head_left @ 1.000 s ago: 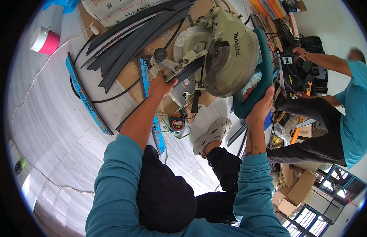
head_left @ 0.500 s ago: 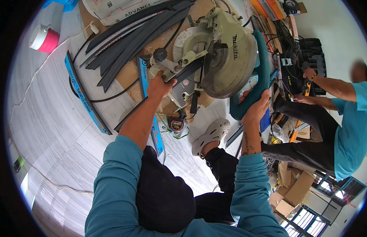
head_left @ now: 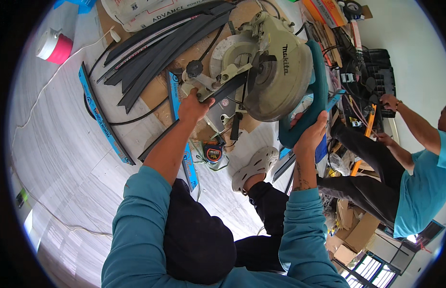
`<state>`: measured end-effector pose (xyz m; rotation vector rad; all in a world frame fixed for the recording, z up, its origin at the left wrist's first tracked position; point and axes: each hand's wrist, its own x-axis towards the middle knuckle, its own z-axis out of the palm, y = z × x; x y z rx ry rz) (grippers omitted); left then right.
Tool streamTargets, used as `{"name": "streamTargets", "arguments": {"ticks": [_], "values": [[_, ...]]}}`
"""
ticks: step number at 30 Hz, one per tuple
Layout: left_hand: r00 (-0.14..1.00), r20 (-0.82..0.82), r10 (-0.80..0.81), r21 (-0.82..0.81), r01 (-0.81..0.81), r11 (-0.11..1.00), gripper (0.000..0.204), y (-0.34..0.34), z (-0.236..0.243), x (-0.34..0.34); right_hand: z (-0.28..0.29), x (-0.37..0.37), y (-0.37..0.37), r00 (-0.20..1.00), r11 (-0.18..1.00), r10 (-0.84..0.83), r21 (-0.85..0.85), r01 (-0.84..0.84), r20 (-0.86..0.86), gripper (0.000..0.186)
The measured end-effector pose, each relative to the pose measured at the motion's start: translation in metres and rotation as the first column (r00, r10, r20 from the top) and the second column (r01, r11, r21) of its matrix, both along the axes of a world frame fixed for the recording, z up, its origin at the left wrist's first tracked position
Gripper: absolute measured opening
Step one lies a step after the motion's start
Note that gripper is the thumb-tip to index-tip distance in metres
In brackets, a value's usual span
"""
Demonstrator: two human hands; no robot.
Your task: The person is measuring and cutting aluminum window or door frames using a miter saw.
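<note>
In front of me a beige miter saw [head_left: 285, 53] stands on the floor, its round blade guard over the base. My right hand [head_left: 309, 135] is closed around the lower part of its teal loop handle [head_left: 320, 81]. At the left end of the fence, my left hand [head_left: 194, 106] grips a long dark strip [head_left: 230, 86] and presses it against the saw. This strip runs in under the saw head, and its other end reaches out below my left forearm. Just above my left hand is the saw's clamp with a black knob [head_left: 194, 68].
Several dark strips [head_left: 151, 57] lie fanned out at the upper left. Blue-labelled strips [head_left: 105, 120] and a tape measure [head_left: 213, 152] are on the floor. A pink-and-white jug [head_left: 59, 49] stands far left. On the right, a co-worker in teal [head_left: 424, 177] is beside tools and boxes.
My hands and the saw stay almost where they were. The co-worker has shifted to the right, with both hands farther from the saw.
</note>
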<state>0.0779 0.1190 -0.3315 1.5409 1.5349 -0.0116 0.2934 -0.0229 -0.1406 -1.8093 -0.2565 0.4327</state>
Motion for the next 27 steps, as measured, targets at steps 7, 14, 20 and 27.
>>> {"name": "streamTargets", "arguments": {"ticks": [7, 14, 20, 27], "values": [[1.0, 0.011, 0.015, 0.013, -0.015, 1.0, 0.078, -0.001, 0.002, 0.001, 0.001, -0.001, 0.002, 1.0, 1.0, 0.014, 0.001, -0.014, 0.002, 0.061], [1.0, 0.019, 0.004, -0.026, -0.003, 1.0, 0.078, 0.001, -0.002, 0.002, -0.001, -0.001, 0.001, 1.0, 1.0, 0.013, -0.011, -0.013, 0.012, 0.062], [1.0, 0.014, 0.009, -0.008, -0.009, 1.0, 0.079, 0.001, -0.006, 0.0, -0.003, 0.0, 0.0, 1.0, 0.999, 0.026, 0.018, -0.026, -0.001, 0.062], [1.0, 0.017, -0.001, -0.01, 0.001, 1.0, 0.081, 0.001, -0.005, -0.001, -0.003, -0.002, 0.001, 1.0, 1.0, 0.019, 0.023, -0.018, -0.005, 0.062]]}}
